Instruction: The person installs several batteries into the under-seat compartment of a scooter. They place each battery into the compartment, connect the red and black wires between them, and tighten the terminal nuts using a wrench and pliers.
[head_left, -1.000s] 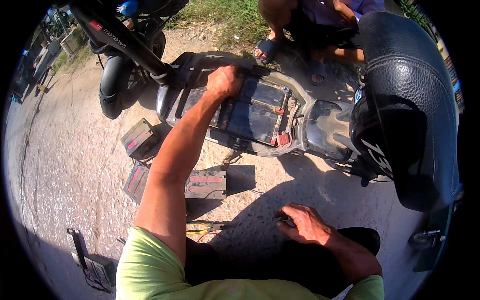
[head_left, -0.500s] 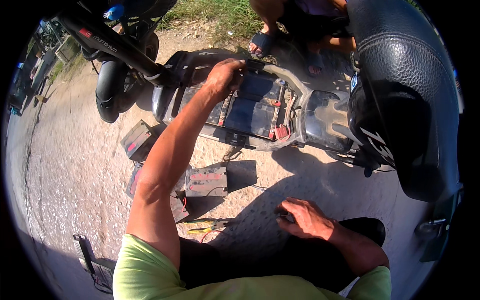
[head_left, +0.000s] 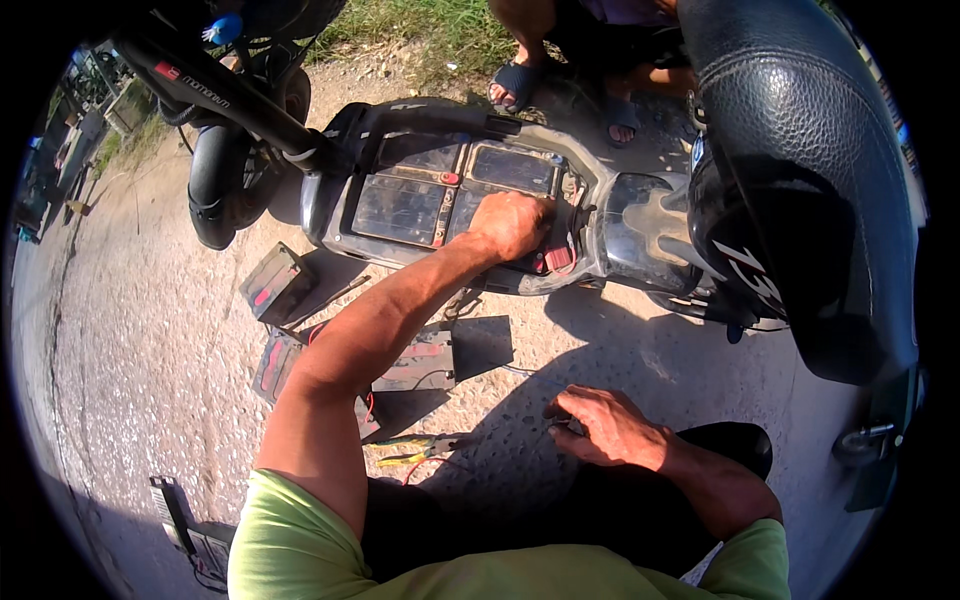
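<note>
My left hand (head_left: 512,225) is closed over the right part of an electric scooter's battery compartment (head_left: 345,232), beside the red connector (head_left: 558,259). Its fingertips are hidden, so whatever they grip does not show. Several black batteries, such as the front left one (head_left: 398,208), sit side by side in the compartment with red terminals and short leads. Near my right knee, my right hand (head_left: 610,428) is curled, thumb against fingers; something small and dark may be between them, but I cannot make it out.
Loose batteries (head_left: 277,284) with red marks lie on the rough ground left of centre. Yellow-handled pliers (head_left: 410,450) rest in front of me. A black scooter seat (head_left: 810,100) rises at right. Another person's sandalled foot (head_left: 515,85) is beyond the scooter. A device with cables (head_left: 190,530) lies lower left.
My left hand has moved from the compartment's far edge towards me and right, over the near right battery. My right hand has barely moved.
</note>
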